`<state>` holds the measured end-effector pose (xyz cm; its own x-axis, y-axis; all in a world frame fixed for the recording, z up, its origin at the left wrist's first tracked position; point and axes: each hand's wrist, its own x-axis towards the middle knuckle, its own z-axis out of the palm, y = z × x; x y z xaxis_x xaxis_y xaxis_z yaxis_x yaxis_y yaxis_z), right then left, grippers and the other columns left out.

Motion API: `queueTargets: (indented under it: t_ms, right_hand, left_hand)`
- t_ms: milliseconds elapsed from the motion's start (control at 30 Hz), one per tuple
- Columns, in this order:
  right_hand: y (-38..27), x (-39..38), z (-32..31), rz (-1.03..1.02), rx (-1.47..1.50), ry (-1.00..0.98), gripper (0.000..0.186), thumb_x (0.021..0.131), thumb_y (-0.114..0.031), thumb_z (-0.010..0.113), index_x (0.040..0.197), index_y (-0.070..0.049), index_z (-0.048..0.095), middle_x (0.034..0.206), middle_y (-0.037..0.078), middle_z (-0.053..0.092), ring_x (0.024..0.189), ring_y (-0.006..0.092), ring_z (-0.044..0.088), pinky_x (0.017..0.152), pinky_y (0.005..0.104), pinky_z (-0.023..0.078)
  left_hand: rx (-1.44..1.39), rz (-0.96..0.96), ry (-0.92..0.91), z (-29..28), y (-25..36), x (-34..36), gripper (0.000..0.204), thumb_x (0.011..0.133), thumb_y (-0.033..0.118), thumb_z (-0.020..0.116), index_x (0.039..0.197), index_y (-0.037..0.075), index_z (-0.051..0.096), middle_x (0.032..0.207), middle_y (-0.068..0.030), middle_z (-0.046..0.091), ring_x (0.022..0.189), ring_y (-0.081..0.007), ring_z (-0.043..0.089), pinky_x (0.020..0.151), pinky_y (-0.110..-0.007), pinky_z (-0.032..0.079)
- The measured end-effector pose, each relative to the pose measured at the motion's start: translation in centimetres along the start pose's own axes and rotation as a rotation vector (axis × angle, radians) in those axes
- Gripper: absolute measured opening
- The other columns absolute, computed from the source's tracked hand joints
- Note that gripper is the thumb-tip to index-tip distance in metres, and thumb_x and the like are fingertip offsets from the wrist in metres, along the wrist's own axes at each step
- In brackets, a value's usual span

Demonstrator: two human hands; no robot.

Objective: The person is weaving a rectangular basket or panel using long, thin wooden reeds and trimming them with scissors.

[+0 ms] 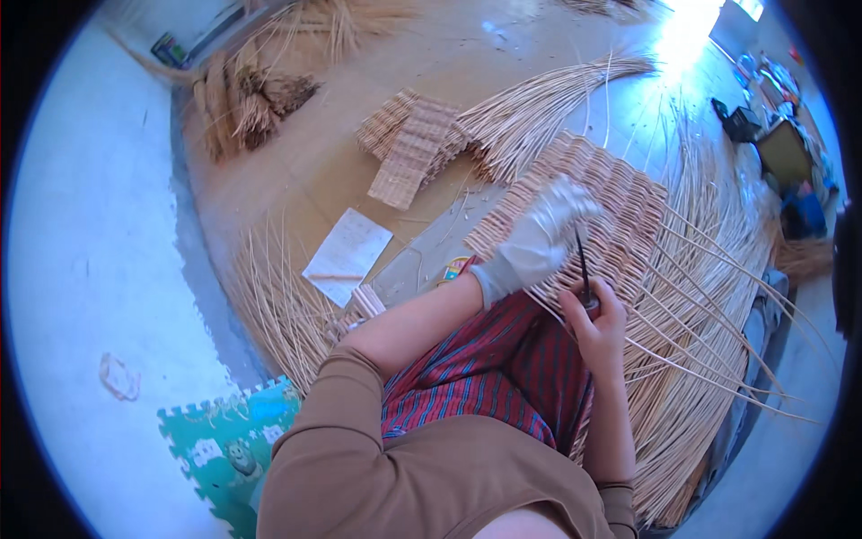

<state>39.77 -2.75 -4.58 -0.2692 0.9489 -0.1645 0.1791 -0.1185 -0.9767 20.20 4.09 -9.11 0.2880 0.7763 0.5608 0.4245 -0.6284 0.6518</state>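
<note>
Across my lap lies a woven wicker panel [628, 211], with long loose canes trailing from its right side. My left hand [539, 241] wears a whitish glove and is over the panel; its fingers are smeared by motion, so what they grip, if anything, does not show. My bare right hand [600, 331] is closed around the handle of a slim, dark, pointed awl [583, 256]. The awl's spike points up, close beside the gloved fingers and in front of the weave.
Bundles of long canes [691, 395] spread along my right, and another sheaf [548, 112] lies ahead. Smaller woven pieces [413, 153], a white sheet [348, 256] with a short stick on it, and tied bundles [256, 108] are on the floor. A green foam mat [229, 449] lies at left.
</note>
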Motion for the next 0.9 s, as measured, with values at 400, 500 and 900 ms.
queueTargets:
  t_ms: [400,500,900]
  right_hand:
    - [-1.6,-6.0,-6.3,-0.089,-0.579,0.112,0.019,0.093,-0.018,0.078,0.093,-0.001,0.068,0.064,-0.004,0.046,0.059,0.004,0.041,0.056,0.0257,0.031]
    - [-1.2,-7.8,-8.0,-0.089,-0.838,0.161,0.03,0.09,-0.025,0.082,0.101,-0.002,0.069,0.066,0.002,0.053,0.06,0.0154,0.049,0.06,0.0342,0.04]
    - [1.8,-10.1,-3.4,-0.354,-0.935,0.39,0.035,0.085,-0.022,0.081,0.114,-0.008,0.068,0.102,0.013,0.073,0.098,0.0339,0.07,0.088,0.0462,0.054]
  left_hand:
    - [0.003,-0.644,0.078,-2.7,12.3,-10.5,0.034,0.096,0.023,0.076,0.125,0.006,0.071,0.145,-0.0305,0.044,0.123,-0.0448,0.061,0.112,-0.045,0.047]
    - [-0.084,-0.521,-0.079,-1.7,16.8,-13.8,0.041,0.094,0.027,0.077,0.13,0.008,0.068,0.141,-0.0288,0.047,0.117,-0.046,0.064,0.101,-0.046,0.056]
    - [-0.245,0.019,-0.19,-3.1,9.2,2.5,0.025,0.092,-0.004,0.07,0.115,0.002,0.076,0.113,-0.0127,0.077,0.099,-0.0227,0.073,0.09,-0.035,0.059]
